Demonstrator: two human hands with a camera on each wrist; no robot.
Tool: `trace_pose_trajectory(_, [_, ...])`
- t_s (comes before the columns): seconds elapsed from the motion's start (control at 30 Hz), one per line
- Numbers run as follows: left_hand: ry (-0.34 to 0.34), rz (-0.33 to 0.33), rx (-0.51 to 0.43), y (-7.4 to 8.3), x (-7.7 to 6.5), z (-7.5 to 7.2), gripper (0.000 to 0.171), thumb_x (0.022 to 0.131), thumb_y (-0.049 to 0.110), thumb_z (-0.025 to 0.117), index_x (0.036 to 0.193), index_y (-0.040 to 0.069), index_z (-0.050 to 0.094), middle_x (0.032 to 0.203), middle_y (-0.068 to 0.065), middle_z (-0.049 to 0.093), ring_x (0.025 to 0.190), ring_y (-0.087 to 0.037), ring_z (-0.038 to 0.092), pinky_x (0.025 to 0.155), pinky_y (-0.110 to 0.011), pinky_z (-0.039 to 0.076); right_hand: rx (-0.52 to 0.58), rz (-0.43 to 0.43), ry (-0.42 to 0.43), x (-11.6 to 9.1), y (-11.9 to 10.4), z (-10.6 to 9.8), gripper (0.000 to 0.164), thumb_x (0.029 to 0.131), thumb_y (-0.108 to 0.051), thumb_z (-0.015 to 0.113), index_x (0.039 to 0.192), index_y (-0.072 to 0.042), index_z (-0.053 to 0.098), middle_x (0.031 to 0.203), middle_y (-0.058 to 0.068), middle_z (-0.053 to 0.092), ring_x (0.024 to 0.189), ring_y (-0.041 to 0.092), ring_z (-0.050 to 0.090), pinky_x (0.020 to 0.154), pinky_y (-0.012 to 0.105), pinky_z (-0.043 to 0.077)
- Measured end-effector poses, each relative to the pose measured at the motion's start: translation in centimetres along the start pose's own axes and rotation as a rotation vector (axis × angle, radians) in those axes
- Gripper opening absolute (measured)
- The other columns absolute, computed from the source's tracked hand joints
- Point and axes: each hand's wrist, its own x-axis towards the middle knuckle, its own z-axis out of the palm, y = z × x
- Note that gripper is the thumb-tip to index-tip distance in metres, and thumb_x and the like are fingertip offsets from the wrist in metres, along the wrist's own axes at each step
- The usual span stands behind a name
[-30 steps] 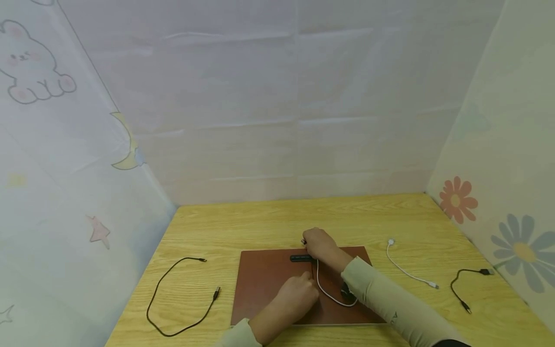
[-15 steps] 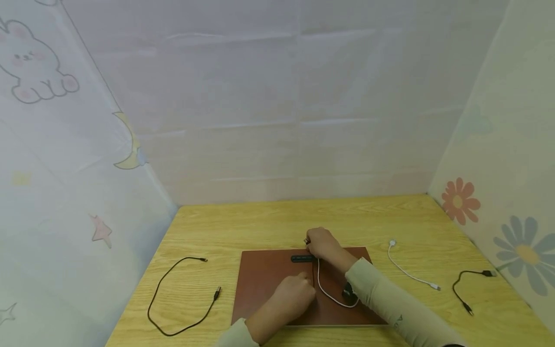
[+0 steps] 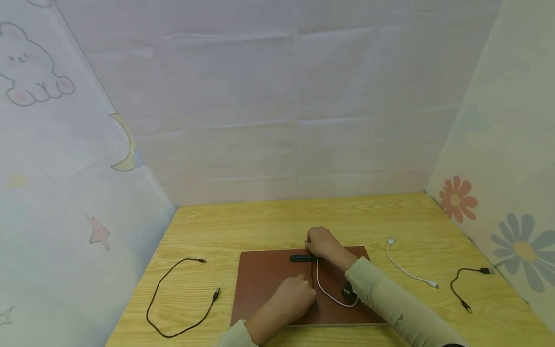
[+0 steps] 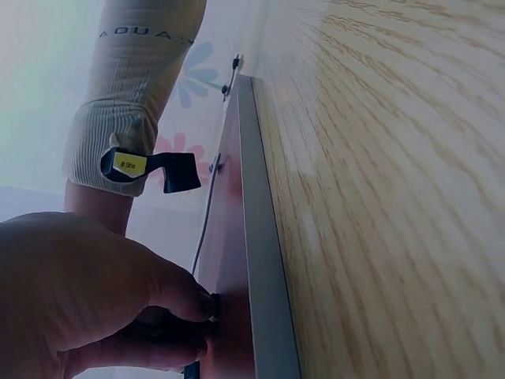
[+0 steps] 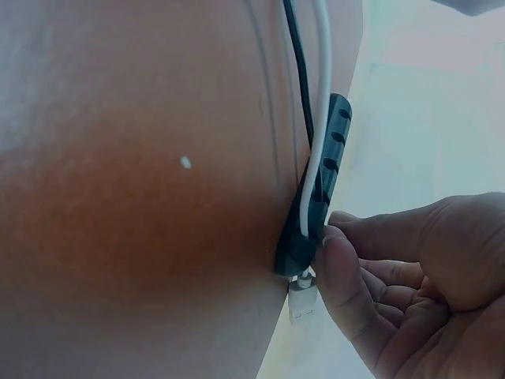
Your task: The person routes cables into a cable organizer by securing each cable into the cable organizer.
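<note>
A black cable organizer with a row of slots lies along the far edge of a brown board. A white cable and a black cable run into its slots; the white one's USB plug sticks out beyond it. Right at the organizer's outer side, my right hand pinches with thumb and index finger beside the black cable's slot; what sits between the fingertips is mostly hidden. My left hand is low over the board, thumb and finger pinching the black cable.
To the left on the wooden table lies a long black cable. A short white cable and a short black cable lie to the right. Under my right forearm, a round black object sits on the board.
My left hand has drawn slightly back from the organizer, showing a little more black cable. My right hand has shifted slightly right at the board's far edge.
</note>
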Motion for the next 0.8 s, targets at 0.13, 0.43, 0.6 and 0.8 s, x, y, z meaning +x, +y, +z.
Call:
trace_pose_trajectory(0.13, [-0.004,-0.002,-0.016,0.11,0.0,-0.15,0.026,0.089,0.022,0.076,0.064,0.028,0.072,0.065,0.013,0.062,0.066,-0.005,0.055,0.047,-0.02,0.044,0.001,0.005,0.0,0.08,0.23,0.27,0.053,0.101,-0.014,0.061,0.052,-0.016,0.042,0.046,-0.004,0.028,0.043,0.011,0.027,0.046,0.025,0.029])
trace_pose_trajectory(0.43, [-0.046,-0.022,-0.041,0.24,-0.06,-0.39,0.026,0.09,0.022,0.076,0.064,0.027,0.071,0.065,0.012,0.06,0.067,-0.005,0.054,0.05,-0.019,0.043,-0.018,-0.019,0.005,-0.06,-0.1,0.12,0.046,0.098,-0.012,0.065,0.055,-0.014,0.049,0.048,-0.002,0.037,0.044,0.011,0.033,0.045,0.025,0.03])
trace_pose_trajectory(0.6, [-0.068,-0.042,-0.093,0.29,-0.05,-0.28,0.024,0.088,0.021,0.078,0.065,0.025,0.072,0.064,0.012,0.061,0.068,-0.005,0.055,0.052,-0.019,0.045,-0.048,-0.013,0.004,0.03,-0.09,0.23,0.036,0.097,-0.013,0.068,0.063,-0.012,0.055,0.055,0.001,0.045,0.048,0.013,0.038,0.047,0.026,0.031])
trace_pose_trajectory(0.8, [-0.068,-0.066,-0.132,0.4,-0.07,-0.31,0.02,0.087,0.02,0.078,0.067,0.025,0.074,0.066,0.012,0.062,0.068,-0.005,0.055,0.051,-0.02,0.046,-0.009,-0.006,0.019,-0.06,0.16,0.08,0.043,0.096,-0.015,0.068,0.061,-0.015,0.045,0.054,-0.001,0.034,0.048,0.012,0.027,0.047,0.025,0.026])
